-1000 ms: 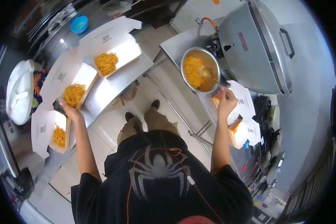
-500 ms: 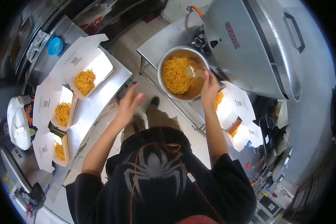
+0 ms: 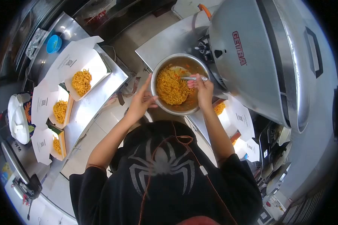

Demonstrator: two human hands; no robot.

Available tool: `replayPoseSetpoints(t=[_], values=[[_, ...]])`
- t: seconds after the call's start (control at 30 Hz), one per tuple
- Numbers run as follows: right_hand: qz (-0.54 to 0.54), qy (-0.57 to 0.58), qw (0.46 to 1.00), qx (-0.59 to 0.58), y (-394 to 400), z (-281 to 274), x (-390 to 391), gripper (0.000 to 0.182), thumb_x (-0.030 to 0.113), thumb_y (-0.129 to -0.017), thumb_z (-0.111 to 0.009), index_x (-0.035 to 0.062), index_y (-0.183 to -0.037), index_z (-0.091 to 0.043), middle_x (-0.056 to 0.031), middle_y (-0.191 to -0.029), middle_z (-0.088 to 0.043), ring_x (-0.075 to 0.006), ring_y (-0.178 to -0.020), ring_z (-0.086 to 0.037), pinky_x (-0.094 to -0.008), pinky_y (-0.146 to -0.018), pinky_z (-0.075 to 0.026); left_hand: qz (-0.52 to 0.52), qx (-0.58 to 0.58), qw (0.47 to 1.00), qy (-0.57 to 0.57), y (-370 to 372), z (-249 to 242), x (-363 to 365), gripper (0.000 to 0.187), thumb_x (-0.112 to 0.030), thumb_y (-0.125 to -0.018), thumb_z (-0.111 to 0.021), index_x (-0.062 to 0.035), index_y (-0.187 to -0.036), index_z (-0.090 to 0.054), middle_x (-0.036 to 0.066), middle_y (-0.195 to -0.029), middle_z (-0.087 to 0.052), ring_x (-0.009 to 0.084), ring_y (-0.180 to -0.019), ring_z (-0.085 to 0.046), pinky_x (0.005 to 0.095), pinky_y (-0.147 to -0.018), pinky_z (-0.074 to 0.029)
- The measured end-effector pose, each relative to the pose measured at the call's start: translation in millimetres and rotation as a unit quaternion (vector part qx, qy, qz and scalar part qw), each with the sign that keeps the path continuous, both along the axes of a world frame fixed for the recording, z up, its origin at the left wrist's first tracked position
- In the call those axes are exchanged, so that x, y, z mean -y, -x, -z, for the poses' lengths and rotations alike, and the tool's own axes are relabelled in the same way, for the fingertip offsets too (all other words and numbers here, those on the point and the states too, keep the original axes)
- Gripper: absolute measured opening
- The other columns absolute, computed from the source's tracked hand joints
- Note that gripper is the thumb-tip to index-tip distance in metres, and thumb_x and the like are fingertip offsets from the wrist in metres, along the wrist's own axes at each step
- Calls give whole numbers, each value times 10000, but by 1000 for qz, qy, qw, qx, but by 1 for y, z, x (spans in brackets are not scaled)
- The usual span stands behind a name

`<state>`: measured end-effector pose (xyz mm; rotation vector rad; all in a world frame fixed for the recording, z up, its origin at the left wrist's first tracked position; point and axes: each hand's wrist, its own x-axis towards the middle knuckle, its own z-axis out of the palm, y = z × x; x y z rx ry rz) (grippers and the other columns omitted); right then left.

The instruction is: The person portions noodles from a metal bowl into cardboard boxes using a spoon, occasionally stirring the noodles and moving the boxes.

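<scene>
A round metal mixing bowl (image 3: 162, 106) holds a heap of orange-yellow noodles (image 3: 172, 87) with red-flecked sauce along its wall. My left hand (image 3: 142, 100) cups the bowl's near left side, with fingers along the outer wall and thumb at the rim. Over the bowl's right side, my right hand (image 3: 202, 90) is closed around the handle of a metal utensil (image 3: 189, 78). The utensil's head is hidden among the noodles. Close below my right forearm, an open white takeaway box (image 3: 241, 117) with noodles is partly covered.
On the left steel counter (image 3: 101, 98), several open paper boxes (image 3: 92, 63) hold noodle portions. A blue bowl (image 3: 54, 44) sits behind them. The large grey GETRA machine (image 3: 251, 56) stands close on the right of the mixing bowl. A white lidded container (image 3: 19, 119) is at far left.
My left hand has moved right and up from open air to the bowl's side. My right hand has shifted from the bowl's right rim to over the bowl, gripping the utensil's handle.
</scene>
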<state>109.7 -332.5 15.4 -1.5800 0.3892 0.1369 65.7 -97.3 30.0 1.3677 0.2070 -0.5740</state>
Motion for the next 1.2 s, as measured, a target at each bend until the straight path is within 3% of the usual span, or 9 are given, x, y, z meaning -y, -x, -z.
replayPoseSetpoints(t=[0.27, 0.47, 0.8, 1.0, 1.2], values=[[81, -80, 994, -8, 7, -9, 1, 306, 227, -897, -474, -58, -918, -585, -139, -730, -615, -147, -620, -576, -254, -612, -476, 7, -30, 998, 48, -19, 14, -10, 688, 3, -824, -534, -172, -1379, -168, 31, -782, -548, 110, -732, -579, 245, -674, -537], [162, -134, 977, -23, 30, -18, 1, 307, 237, -887, -496, -57, -914, -581, -144, -737, -618, -158, -629, -586, -257, -612, -488, 35, -53, 993, 104, -21, 26, -21, 649, -31, -828, -543, -158, -1367, -205, 64, -921, -537, 145, -841, -576, 282, -728, -532], [256, -148, 955, -12, 51, -32, -4, 305, 222, -888, -487, -74, -907, -563, -150, -765, -617, -172, -662, -598, -278, -638, -508, 109, -44, 990, 72, -10, 4, -60, 553, -240, -887, -491, -93, -1348, -223, 126, -1110, -514, 222, -992, -552, 345, -814, -482], [229, -101, 968, 32, 66, -34, -13, 319, 232, -902, -449, -63, -896, -570, -145, -724, -616, -173, -632, -597, -266, -630, -498, 134, -59, 987, 61, -1, -8, -62, 527, -277, -894, -471, -70, -1328, -255, 144, -1105, -525, 231, -1007, -553, 332, -795, -489], [257, -181, 949, 32, 74, -38, -5, 319, 219, -907, -437, -72, -887, -568, -137, -724, -608, -169, -633, -582, -272, -621, -497, 177, -78, 979, 57, 5, -14, -38, 501, -322, -913, -414, -79, -1325, -266, 139, -1147, -509, 218, -1044, -529, 339, -812, -471]])
